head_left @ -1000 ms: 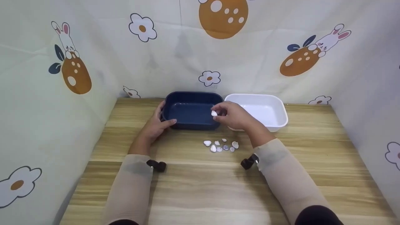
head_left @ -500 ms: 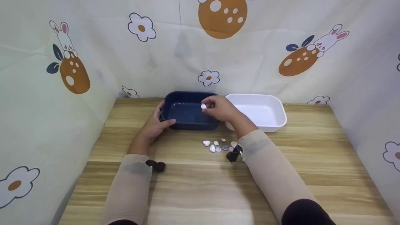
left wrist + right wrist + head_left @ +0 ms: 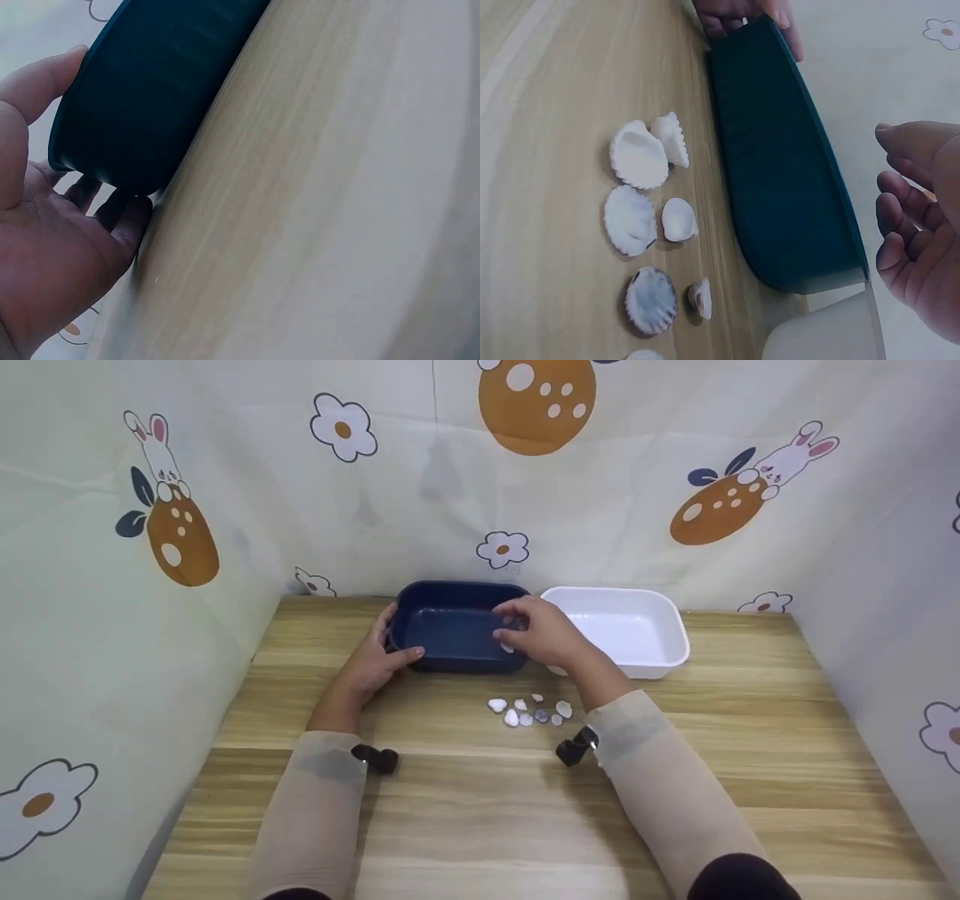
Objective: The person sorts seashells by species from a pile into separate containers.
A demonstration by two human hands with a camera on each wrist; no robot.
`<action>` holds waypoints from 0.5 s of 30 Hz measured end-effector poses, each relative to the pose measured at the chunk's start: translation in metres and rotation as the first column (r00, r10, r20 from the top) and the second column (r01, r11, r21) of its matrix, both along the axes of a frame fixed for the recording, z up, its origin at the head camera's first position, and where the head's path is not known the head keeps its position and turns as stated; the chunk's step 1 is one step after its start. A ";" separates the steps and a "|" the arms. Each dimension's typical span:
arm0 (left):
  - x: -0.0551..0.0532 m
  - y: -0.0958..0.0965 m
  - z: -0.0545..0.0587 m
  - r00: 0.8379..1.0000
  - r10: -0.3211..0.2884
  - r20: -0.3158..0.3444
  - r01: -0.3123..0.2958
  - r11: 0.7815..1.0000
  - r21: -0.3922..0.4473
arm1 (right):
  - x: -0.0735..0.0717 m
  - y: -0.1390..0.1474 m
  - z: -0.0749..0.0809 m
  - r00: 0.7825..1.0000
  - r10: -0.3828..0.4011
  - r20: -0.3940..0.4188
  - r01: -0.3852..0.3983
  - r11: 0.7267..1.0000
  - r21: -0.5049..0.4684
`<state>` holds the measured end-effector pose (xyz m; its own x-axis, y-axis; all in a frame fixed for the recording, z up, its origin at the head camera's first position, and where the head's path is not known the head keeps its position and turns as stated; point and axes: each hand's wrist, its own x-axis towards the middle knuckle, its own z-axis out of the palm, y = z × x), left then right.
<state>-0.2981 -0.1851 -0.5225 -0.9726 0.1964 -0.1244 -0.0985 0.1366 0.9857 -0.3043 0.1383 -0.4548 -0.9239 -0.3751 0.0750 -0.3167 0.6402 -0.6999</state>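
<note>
My left hand (image 3: pixel 367 660) holds the left end of the dark blue basin (image 3: pixel 450 666), thumb at the rim and fingers along the outer side. In the left wrist view, the thumb (image 3: pixel 56 79) touches the basin's rim, with the other fingers bent against its end. Over the basin's right end is my right hand (image 3: pixel 544 634), thumb and fingers apart, holding nothing. A small white seashell (image 3: pixel 508 647) shows just below its fingertips, inside the basin's outline; whether it lies on the bottom is unclear. Several seashells (image 3: pixel 639 155) lie on the table in front of the basin.
A white basin (image 3: pixel 634 669) stands right of the blue one, close beside it. Both are on a wood-grain table (image 3: pixel 465 825), with a patterned cloth (image 3: pixel 420 510) rising behind and at the sides. Small black wrist cameras (image 3: pixel 375 758) stick out from both sleeves.
The right hand moved left over the blue basin with a white seashell, then its fingers parted and let it go. It has since drawn slightly back right. The left hand stayed on the basin.
</note>
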 end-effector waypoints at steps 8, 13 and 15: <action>-0.002 0.001 0.000 1.000 0.011 -0.002 -0.011 1.000 -0.015 | 0.032 0.024 0.001 1.000 -0.011 0.004 0.012 0.999 -0.035; -0.001 0.001 0.001 1.000 0.014 0.001 -0.014 1.000 -0.022 | 0.047 0.040 -0.001 1.000 0.000 -0.002 0.000 0.998 -0.056; -0.001 0.001 0.000 1.000 0.015 0.004 -0.015 0.999 -0.029 | 0.053 0.046 -0.002 1.000 0.002 -0.004 -0.003 0.999 -0.054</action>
